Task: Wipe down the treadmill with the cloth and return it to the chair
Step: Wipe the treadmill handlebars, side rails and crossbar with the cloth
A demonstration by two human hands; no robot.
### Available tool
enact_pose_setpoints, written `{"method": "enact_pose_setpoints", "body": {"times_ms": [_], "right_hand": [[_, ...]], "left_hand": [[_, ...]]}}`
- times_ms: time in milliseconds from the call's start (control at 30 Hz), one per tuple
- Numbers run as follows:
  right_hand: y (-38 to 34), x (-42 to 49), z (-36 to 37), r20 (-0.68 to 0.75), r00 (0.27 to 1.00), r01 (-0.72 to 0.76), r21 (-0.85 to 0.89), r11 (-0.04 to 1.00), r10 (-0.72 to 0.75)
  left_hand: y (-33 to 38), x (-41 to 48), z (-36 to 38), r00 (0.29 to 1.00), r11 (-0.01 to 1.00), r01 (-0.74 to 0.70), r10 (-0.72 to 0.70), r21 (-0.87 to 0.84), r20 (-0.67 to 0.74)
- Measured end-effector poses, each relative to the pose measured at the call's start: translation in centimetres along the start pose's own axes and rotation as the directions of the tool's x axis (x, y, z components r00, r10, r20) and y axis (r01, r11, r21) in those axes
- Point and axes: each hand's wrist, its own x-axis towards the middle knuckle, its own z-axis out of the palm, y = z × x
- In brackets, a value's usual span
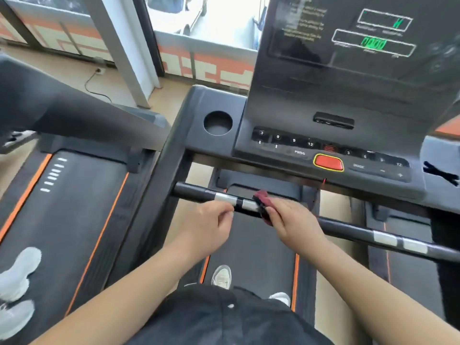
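Observation:
I stand on the belt (251,247) of a black treadmill whose console (331,150) is straight ahead. A black handlebar (348,229) with silver sensor patches crosses in front of me. My right hand (293,220) grips a dark red cloth (263,202) wrapped over the bar near its middle. My left hand (211,222) is just left of it, fingers curled at a silver patch (225,198) on the bar; whether it grips the bar is unclear. No chair is in view.
A second treadmill (67,200) stands at the left, with another person's white shoes (17,277) on it. The console has a cup holder (217,122), a red stop button (328,162) and a lit display (373,41). Windows and a floor cable (95,85) lie beyond.

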Motion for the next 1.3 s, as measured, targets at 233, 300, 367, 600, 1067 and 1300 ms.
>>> {"method": "enact_pose_setpoints", "body": {"times_ms": [233,300,367,600,1067,1300], "right_hand": [[-0.4,-4.3,-5.5,-0.068,0.936,-0.176,0.758,0.628,0.345],[0.5,-6.0,-7.2,0.04,0.914,-0.21,0.898,0.386,0.404],[2.5,-8.0,-8.7,0.125,0.899,-0.246,0.937,0.248,0.42],[10.0,-14.4,-13.1,0.168,0.822,-0.332,0.917,0.219,0.544],[26.8,-25.4,-13.9,-0.392,0.573,-0.581,0.425,0.694,0.72],[31.4,-26.9,-13.2,-0.123,0.533,-0.745,0.401,0.533,0.837]], "left_hand": [[10.4,1.7,6.0,0.959,0.87,0.029,0.114,-0.491,0.258],[13.0,1.8,7.8,0.925,0.818,0.057,0.172,-0.572,0.338],[15.6,1.4,9.8,0.896,0.771,0.082,0.22,-0.631,0.385],[22.6,2.4,17.8,0.944,0.841,-0.039,0.208,-0.539,0.256],[27.5,3.5,32.1,0.75,0.568,-0.644,0.34,0.512,0.567],[30.3,6.8,36.5,0.726,0.572,-0.658,0.31,0.489,0.614]]}}
